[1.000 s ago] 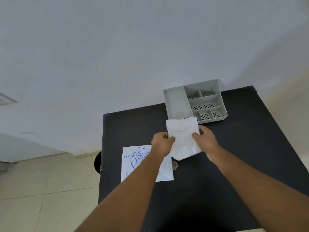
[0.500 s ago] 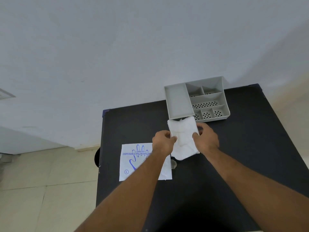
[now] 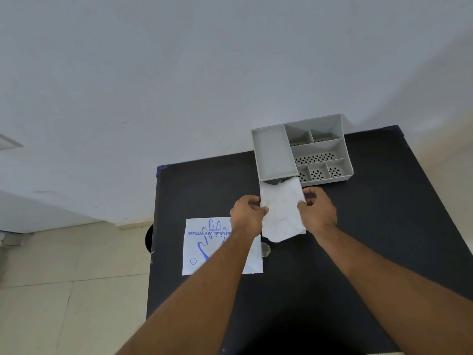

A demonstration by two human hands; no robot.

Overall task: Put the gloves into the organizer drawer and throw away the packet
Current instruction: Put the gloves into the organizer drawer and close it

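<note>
A folded white stack of gloves (image 3: 281, 208) hangs above the black table (image 3: 384, 226), just in front of the grey organizer (image 3: 302, 149). My left hand (image 3: 247, 213) pinches its left edge and my right hand (image 3: 317, 211) grips its right edge. The stack's far end nearly touches the organizer's front wall, below the long plain compartment on its left side. The flat white packet (image 3: 207, 247), printed in blue with a hand outline, lies on the table at the near left, partly under my left forearm.
The organizer stands at the table's far edge against a white wall and has several small perforated compartments on its right. A small crumpled scrap (image 3: 266, 249) lies beside the packet. Tiled floor (image 3: 64, 290) lies left of the table.
Both hands have carried the gloves slightly farther toward the organizer, and the stack's far end now reaches its front wall.
</note>
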